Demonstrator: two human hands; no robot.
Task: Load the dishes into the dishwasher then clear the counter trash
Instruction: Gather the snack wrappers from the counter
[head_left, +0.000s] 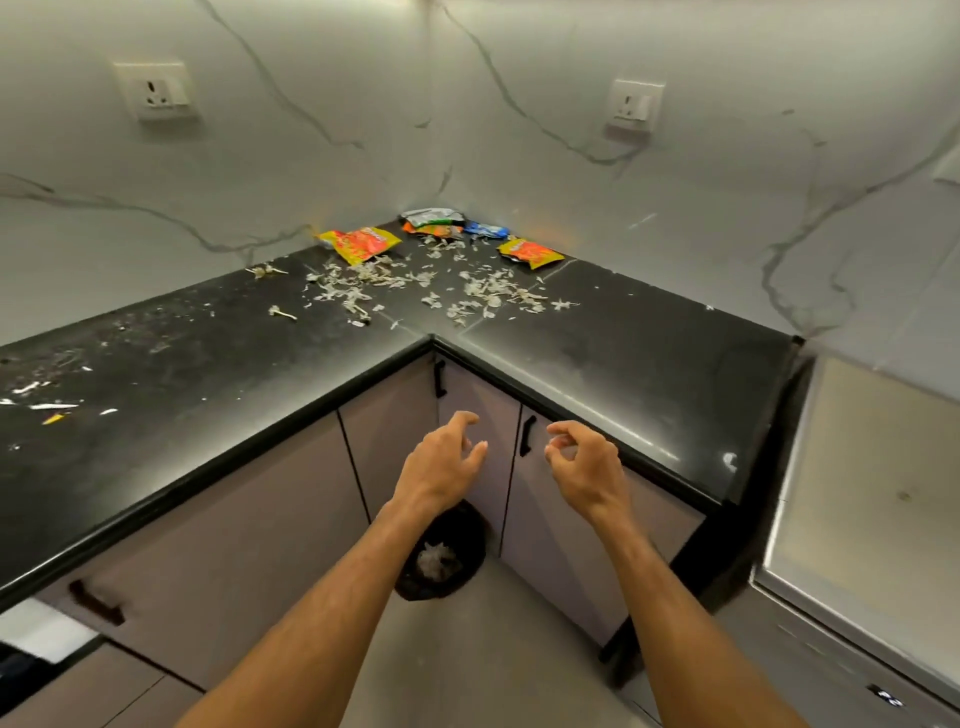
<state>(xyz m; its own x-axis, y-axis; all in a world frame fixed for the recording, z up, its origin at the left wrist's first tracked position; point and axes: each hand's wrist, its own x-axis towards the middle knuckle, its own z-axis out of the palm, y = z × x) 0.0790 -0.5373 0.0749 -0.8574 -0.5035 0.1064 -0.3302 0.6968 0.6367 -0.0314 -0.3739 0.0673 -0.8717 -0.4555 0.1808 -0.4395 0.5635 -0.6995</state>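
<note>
A black counter (208, 374) wraps a corner under a pale veined wall (311, 104). No dishes show, so the trash step seems to be the one in hand. The trash lies deep in the corner: snack wrappers (361, 243) against the wall and a scatter of thin dry peels (363, 286) just in front of them. A bin (441, 561) with a dark liner stands on the floor below, with some peels already inside.

The left hand (441, 462) and right hand (587, 467) hover in front of the cabinets, below the counter edge and above the bin. The fingers of both are loosely curled and I can see nothing in them.

The likely trouble is the peels. They look light and flaky, so a fast sweep could send them over the edge and past the bin's small mouth. Pinching up handfuls could leave crumbs behind. The wrappers may slide against the wall instead of lifting.
</note>
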